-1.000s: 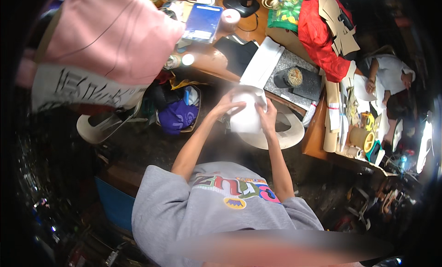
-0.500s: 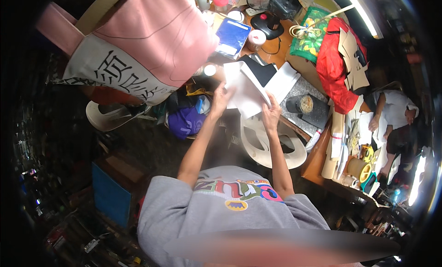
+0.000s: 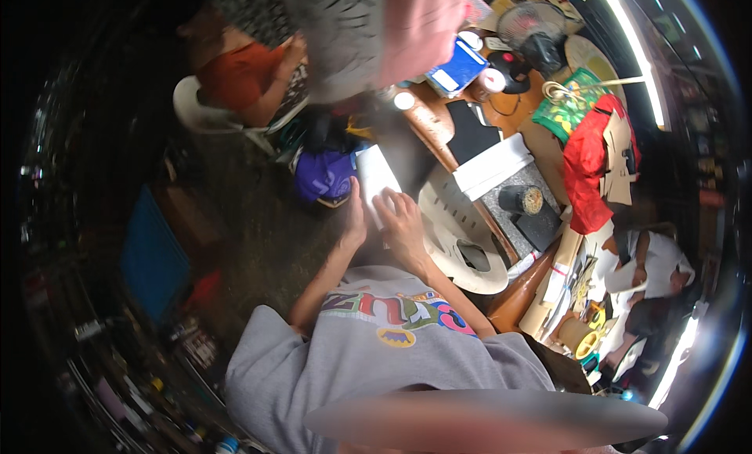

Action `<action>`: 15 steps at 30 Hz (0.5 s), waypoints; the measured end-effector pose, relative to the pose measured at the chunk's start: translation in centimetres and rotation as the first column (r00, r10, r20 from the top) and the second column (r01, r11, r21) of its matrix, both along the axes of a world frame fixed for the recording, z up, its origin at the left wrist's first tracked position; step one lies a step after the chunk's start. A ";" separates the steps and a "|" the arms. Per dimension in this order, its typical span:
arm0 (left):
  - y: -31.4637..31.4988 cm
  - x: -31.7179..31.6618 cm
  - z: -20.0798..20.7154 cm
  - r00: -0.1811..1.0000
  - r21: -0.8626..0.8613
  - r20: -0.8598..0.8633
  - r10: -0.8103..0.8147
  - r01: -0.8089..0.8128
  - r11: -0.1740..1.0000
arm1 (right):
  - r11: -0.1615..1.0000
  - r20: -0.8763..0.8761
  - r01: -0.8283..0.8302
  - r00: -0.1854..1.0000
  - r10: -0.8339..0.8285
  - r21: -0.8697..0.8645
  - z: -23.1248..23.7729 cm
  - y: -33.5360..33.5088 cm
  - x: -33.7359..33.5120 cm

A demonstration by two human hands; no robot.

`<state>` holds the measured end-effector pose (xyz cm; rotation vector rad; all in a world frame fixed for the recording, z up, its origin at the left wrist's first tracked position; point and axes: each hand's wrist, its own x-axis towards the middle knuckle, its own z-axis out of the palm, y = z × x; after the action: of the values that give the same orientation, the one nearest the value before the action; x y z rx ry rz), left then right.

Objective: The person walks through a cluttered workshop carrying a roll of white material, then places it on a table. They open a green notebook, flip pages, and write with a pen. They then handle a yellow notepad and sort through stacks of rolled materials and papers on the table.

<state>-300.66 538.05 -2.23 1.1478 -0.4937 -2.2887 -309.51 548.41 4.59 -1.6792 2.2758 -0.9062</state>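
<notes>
Close to my body, a white folded sheet point(image 3: 377, 169) is held between my two hands. My left hand point(image 3: 355, 217) lies along its left edge with the fingers fairly straight. From the right, my right hand point(image 3: 403, 225) grips it, fingers bent over its face. Whether it is cloth, paper or leather I cannot tell. A second white folded piece point(image 3: 492, 169) lies on the bench to the right, at the edge of a grey speckled slab point(image 3: 540, 186). Beyond it is a flat black piece point(image 3: 472, 134).
A white plastic chair point(image 3: 462, 254) stands at my right, beside the bench. On the slab sits a dark cup point(image 3: 520, 198). A purple bag point(image 3: 324, 177) is left of my hands. Pink fabric point(image 3: 423, 31) hangs ahead. Another person in orange point(image 3: 239, 82) sits far left.
Both hands have come down and left, away from the bench, with the white sheet, which now looks narrower and folded. My view has turned left, bringing the seated person in orange into sight.
</notes>
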 end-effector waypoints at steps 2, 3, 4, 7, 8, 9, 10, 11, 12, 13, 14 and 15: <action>1.4 3.3 1.2 0.995 -0.147 0.091 0.046 -0.032 0.989 | 0.994 0.005 -0.114 0.994 0.114 -0.002 0.9 0.5 2.0; 1.8 4.9 1.8 0.990 -0.229 0.131 0.046 -0.015 0.973 | 0.977 0.010 -0.190 0.982 0.190 0.096 1.4 0.6 2.9; 2.0 6.5 2.1 0.983 -0.309 0.175 0.047 0.009 0.951 | 0.956 0.049 -0.280 0.960 0.277 0.085 1.8 0.3 3.6; 1.7 11.3 3.0 0.943 -0.286 0.151 0.296 -0.245 0.927 | 0.879 0.147 -0.477 0.871 0.470 0.020 3.1 -1.2 6.3; 1.2 13.0 3.4 0.919 -0.250 0.167 0.358 -0.312 0.917 | 0.898 0.222 -0.439 0.873 0.435 -0.034 3.5 -1.9 7.5; 0.5 14.9 3.9 0.899 -0.300 0.215 0.381 -0.310 0.902 | 0.914 0.299 -0.398 0.865 0.404 -0.082 3.7 -2.5 8.9; 0.3 16.6 4.7 0.886 -0.359 0.125 0.446 -0.378 0.853 | 0.925 0.376 -0.359 0.846 0.379 -0.125 3.8 -3.3 10.4; 0.0 18.4 5.5 0.872 -0.391 0.096 0.480 -0.411 0.824 | 0.928 0.364 -0.344 0.853 0.374 -0.145 3.9 -4.6 12.0; -0.3 20.3 6.5 0.860 -0.425 0.028 0.510 -0.452 0.785 | 0.909 0.380 -0.360 0.827 0.415 -0.209 4.0 -5.8 13.6; -0.7 22.1 7.5 0.852 -0.426 0.048 0.522 -0.455 0.782 | 0.922 0.560 -0.376 0.746 0.360 -0.092 4.3 -6.7 15.3; -1.3 24.1 8.5 0.848 -0.448 0.034 0.529 -0.460 0.766 | 0.911 0.707 -0.412 0.639 0.302 -0.016 4.6 -7.7 17.2; -2.2 26.1 9.6 0.831 -0.498 0.087 0.549 -0.441 0.747 | 0.919 0.727 -0.395 0.628 0.277 -0.009 4.8 -9.2 19.5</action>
<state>-274.61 535.80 7.33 1.1300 -0.6767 -1.4752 -290.06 539.23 9.42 -1.2836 1.3965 -1.0236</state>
